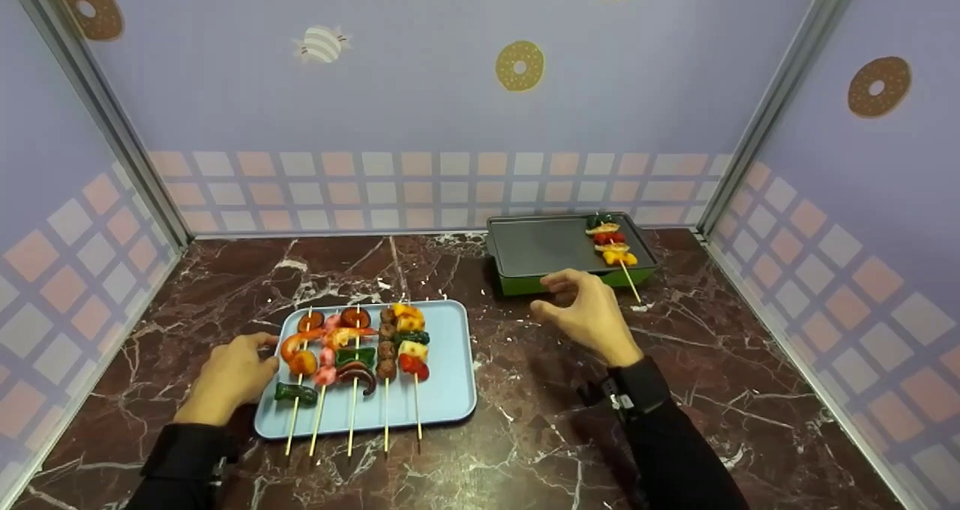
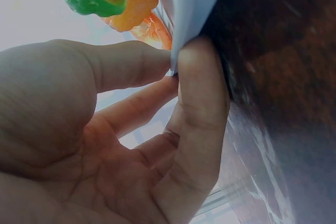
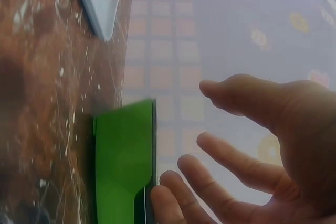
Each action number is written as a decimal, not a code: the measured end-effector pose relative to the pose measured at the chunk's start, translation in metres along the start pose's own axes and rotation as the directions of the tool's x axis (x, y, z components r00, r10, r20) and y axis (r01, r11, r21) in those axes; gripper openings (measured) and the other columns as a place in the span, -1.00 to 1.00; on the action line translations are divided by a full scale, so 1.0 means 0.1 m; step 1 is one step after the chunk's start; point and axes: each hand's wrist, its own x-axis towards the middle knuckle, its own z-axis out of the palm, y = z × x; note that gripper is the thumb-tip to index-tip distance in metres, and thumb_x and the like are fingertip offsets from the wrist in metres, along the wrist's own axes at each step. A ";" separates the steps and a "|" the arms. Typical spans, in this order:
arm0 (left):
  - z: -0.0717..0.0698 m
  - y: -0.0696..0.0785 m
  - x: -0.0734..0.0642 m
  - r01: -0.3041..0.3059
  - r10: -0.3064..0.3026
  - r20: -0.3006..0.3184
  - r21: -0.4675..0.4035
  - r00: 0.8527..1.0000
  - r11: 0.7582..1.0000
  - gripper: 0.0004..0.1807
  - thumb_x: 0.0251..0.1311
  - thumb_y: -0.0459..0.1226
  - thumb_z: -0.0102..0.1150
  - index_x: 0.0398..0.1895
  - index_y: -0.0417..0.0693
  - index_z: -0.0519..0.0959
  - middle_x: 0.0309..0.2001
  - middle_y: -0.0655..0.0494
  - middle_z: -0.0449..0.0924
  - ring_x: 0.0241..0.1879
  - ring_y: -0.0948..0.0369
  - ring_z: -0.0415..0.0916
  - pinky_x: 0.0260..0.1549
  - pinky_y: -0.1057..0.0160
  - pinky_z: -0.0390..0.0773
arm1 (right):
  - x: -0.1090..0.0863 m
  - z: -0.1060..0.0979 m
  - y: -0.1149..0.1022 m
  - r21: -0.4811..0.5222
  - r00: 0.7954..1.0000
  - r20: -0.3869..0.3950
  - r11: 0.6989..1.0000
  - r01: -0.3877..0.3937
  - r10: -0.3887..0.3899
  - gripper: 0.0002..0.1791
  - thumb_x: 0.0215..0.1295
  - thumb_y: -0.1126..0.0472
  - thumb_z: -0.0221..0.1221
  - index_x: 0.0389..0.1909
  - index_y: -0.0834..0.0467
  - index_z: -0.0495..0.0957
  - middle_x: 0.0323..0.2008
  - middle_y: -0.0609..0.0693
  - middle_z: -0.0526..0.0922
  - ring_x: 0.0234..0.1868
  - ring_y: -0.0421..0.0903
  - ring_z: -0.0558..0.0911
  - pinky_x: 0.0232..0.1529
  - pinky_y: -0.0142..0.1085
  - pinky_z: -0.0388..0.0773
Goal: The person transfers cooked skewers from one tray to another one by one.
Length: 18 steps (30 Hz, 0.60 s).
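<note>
My left hand (image 1: 232, 375) pinches the left rim of a light blue tray (image 1: 450, 360) between thumb and fingers, as the left wrist view shows close up. On the tray lie several toy skewers side by side: one with shrimp and a green pepper (image 1: 296, 395), a meatball skewer (image 1: 387, 349), and one with yellow, green and red pieces (image 1: 414, 352). In front of a green grill (image 1: 517, 283) with a dark grey plate hovers my right hand (image 1: 589, 315), fingers spread and nothing in them. A single vegetable skewer (image 1: 610, 238) rests on the grill's right side, its stick over the front edge.
A dark red marbled tabletop (image 1: 525, 450) carries everything. Walls with pink and white tiles (image 1: 420, 191) enclose it at the back and on both sides. The skewer sticks reach past the tray's front rim.
</note>
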 end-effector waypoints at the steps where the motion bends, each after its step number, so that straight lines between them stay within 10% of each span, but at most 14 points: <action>1: 0.00 0.00 0.00 0.001 -0.001 -0.001 0.002 1.000 1.000 -0.49 0.35 -0.23 0.12 0.33 -0.25 0.52 0.18 -0.48 0.52 -0.18 -0.24 0.49 -0.29 -0.16 0.47 | 0.00 -0.02 0.02 -0.009 1.000 -0.007 1.000 -0.004 0.004 -0.55 0.23 -0.04 0.47 0.09 0.01 0.68 -0.04 -0.01 0.72 -0.04 0.08 0.70 0.02 -0.06 0.59; 18: 0.01 -0.01 0.00 -0.001 0.001 -0.002 0.003 1.000 1.000 -0.49 0.36 -0.22 0.14 0.33 -0.24 0.53 0.17 -0.48 0.53 -0.21 -0.20 0.49 -0.31 -0.13 0.46 | 0.09 -0.27 0.26 -0.059 0.991 -0.119 0.996 -0.060 0.052 -0.44 0.22 -0.04 0.48 0.18 0.13 0.66 0.09 0.13 0.69 0.13 0.15 0.62 0.12 0.10 0.51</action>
